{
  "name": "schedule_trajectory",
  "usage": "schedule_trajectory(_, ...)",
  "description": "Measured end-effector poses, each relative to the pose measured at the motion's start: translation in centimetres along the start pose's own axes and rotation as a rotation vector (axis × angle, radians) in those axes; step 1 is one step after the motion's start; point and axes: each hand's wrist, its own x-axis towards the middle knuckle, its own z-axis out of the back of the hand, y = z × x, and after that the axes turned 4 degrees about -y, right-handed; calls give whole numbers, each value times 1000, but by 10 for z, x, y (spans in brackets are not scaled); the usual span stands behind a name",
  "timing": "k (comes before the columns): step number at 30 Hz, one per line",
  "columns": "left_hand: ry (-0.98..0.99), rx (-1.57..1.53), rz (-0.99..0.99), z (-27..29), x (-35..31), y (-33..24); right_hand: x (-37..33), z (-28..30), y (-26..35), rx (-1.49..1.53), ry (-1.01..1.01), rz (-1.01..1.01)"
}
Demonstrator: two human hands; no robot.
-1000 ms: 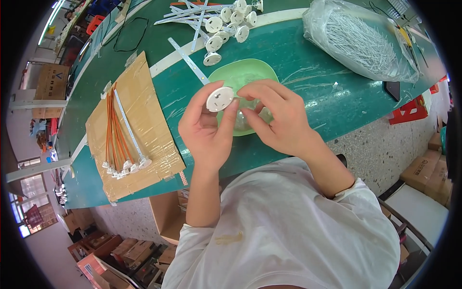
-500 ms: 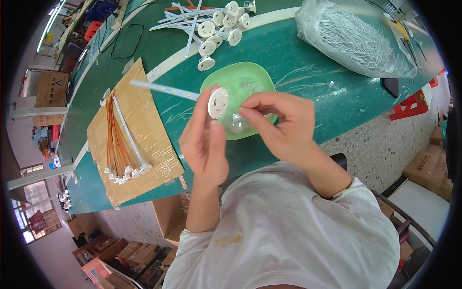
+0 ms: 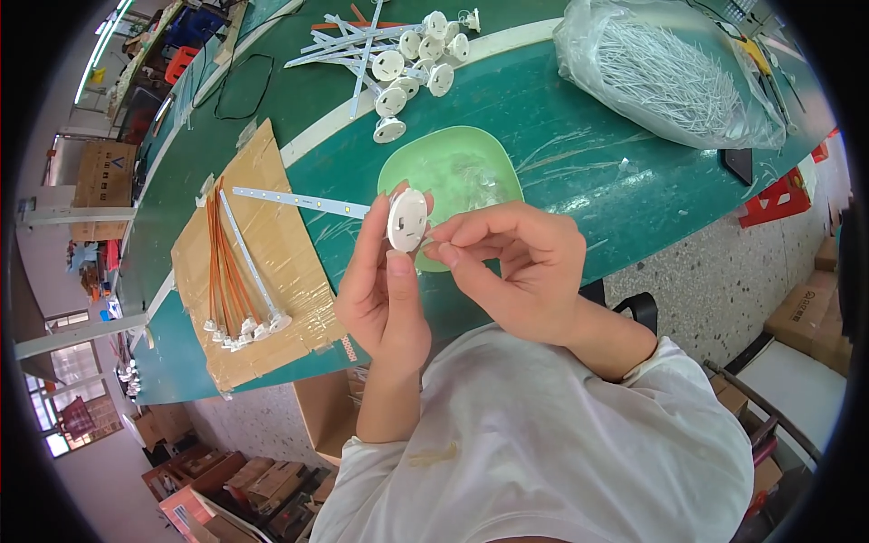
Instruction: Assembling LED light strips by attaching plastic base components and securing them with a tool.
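Closer comes the right hand (image 3: 525, 271), swinging in over the near side of the bowl until its fingertips reach the right edge of the white disc (image 3: 409, 221), just left of the frame's centre! And the disc sits a touch lower than half a second ago, its pale strip (image 3: 303, 200) tipping down nearly level, pointing left across the frame. Left hand (image 3: 385, 312) is clamped on that disc, thumb in front, fingers behind, the slotted face turned up and to the right. Over on the right hand, thumb and forefinger are pinched together; whether something tiny sits between them, I cannot tell. Just behind, mid-frame, there's the green bowl (image 3: 405, 167) with clear, shiny bits inside, too blurred to name. Look left: the cardboard sheet (image 3: 299, 312) carries a fan of orange strips (image 3: 226, 276), white ends gathered at the bottom, one white strip (image 3: 244, 240) alongside. Top centre, a heap of white discs (image 3: 389, 65) and strips crowds the green tabletop (image 3: 561, 163). Upper right, a clear bag (image 3: 579, 68) bulges with thin white pieces (image 3: 670, 77).
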Motion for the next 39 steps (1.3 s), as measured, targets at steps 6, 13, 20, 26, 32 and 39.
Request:
schedule_trajectory(6, -6, -76, 0, -3, -3, -6, 11, 11, -2, -278, 128, 332)
schedule_trajectory(13, 1, -105, 5, -4, -5, -8, 7, 6, -6, -172, 85, 222)
schedule_trajectory(20, -7, -118, -1, -3, -9, -8, 6, 6, -5, -238, 95, 258)
schedule_trajectory(26, 67, -96, 5, 8, -12, -12, 6, 6, -1, -447, 112, 600)
schedule_trajectory(32, 83, -53, -57, 7, -14, -6, 7, 4, -2, -556, 63, 739)
schedule_trajectory(39, -8, 48, -55, 10, -23, 2, 3, 2, -12, -594, 81, 709)
